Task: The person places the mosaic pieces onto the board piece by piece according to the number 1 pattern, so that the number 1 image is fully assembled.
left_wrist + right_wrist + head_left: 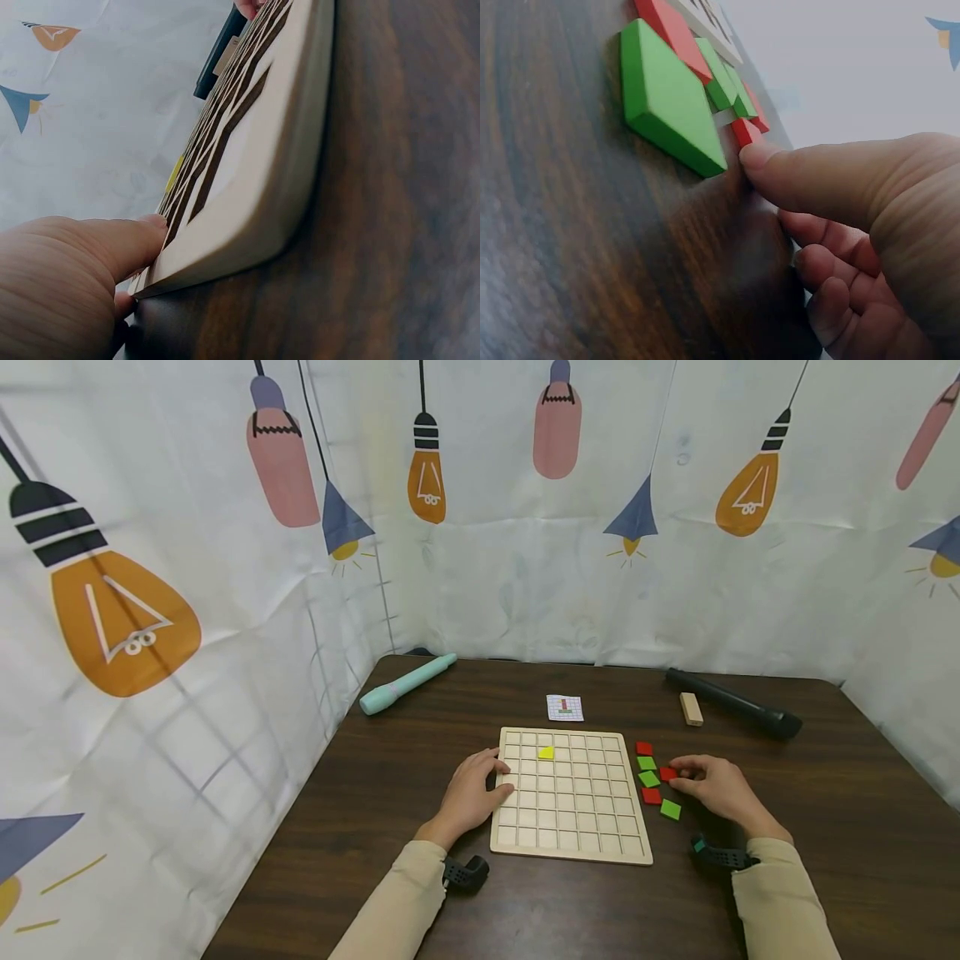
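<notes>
2 hands are at work. The right hand [716, 787] pinches a red tile [667, 773] with thumb and finger, just beside the wooden grid board [570, 843]. The left hand [472, 793] rests on the board's left edge, fingers loose, holding it still. Only 1 yellow tile [546, 752] sits in the board so far. I count 6 red and green tiles [649, 779] on the table [862, 827], so most of the job looks undone. A small picture card [565, 707] lies behind the board.

small card's [565, 707] print too small to read, red tile [745, 131] partly hidden behind right thumb
</notes>
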`<action>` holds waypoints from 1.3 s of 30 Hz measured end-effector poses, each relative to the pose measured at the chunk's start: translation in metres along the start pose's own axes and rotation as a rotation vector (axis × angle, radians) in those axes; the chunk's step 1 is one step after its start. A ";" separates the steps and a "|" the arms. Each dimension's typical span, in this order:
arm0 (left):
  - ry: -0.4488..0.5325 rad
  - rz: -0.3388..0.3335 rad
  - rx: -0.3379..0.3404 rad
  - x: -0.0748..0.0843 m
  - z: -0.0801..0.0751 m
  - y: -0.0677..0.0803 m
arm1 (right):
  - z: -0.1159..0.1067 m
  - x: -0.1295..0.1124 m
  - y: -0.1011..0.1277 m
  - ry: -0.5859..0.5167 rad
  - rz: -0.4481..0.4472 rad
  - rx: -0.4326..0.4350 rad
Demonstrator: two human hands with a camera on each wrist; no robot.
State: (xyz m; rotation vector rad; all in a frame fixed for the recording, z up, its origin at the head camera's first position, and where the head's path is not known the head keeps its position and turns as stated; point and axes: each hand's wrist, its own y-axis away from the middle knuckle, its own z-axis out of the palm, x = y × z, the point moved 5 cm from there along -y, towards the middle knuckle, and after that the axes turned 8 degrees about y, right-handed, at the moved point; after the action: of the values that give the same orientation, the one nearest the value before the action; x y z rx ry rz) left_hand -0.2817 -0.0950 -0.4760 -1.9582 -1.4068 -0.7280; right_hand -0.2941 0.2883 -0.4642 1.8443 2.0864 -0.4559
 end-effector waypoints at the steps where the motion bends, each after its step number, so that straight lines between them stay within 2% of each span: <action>1: -0.001 0.001 0.000 0.000 0.000 0.000 | 0.000 0.000 0.000 0.006 -0.004 0.000; 11: 0.003 0.000 0.003 -0.001 0.000 -0.001 | -0.002 -0.002 -0.002 0.037 -0.018 0.081; 27: 0.002 -0.004 0.003 0.000 0.000 -0.001 | -0.003 0.000 -0.002 -0.020 0.022 0.149; 34: 0.006 0.000 0.007 0.000 0.000 -0.001 | 0.001 -0.017 -0.007 -0.041 -0.044 0.210; 39: 0.003 -0.002 0.008 0.000 0.000 0.000 | 0.009 -0.037 -0.011 -0.068 -0.096 0.197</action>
State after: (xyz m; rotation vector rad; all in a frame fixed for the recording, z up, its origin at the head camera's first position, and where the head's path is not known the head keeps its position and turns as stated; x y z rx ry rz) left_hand -0.2817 -0.0953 -0.4761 -1.9488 -1.4083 -0.7250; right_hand -0.3005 0.2503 -0.4560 1.8094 2.1574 -0.7622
